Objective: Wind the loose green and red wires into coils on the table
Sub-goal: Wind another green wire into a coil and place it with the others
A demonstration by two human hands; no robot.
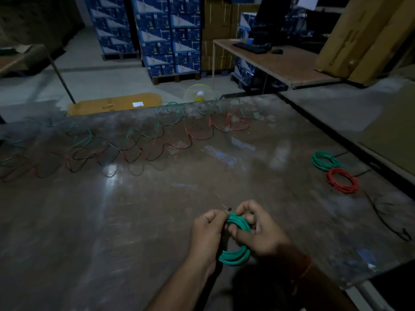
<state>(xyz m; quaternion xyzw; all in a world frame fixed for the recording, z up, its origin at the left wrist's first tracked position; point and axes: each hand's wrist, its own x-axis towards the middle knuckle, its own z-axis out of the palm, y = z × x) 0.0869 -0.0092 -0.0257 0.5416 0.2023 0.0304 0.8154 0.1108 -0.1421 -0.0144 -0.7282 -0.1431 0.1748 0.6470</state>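
Note:
A green wire coil (235, 257) is held upright just above the near part of the dark table (134, 221). My left hand (207, 232) pinches the wire's end at the coil's top. My right hand (262, 232) grips the coil from the right, fingers curled through it. Loose green wires (170, 122) and loose red wires (199, 138) lie in wavy lines across the far half of the table, running off into the dark left side. A wound green coil (323, 161) and a wound red coil (342, 180) lie flat at the right edge.
A thin black wire (381, 216) trails along the table's right side. Beyond the far edge are a flat cardboard box (114, 104) on the floor, a clear round container (199, 93), stacked blue cartons (166, 34) and a desk (280, 61) with a keyboard.

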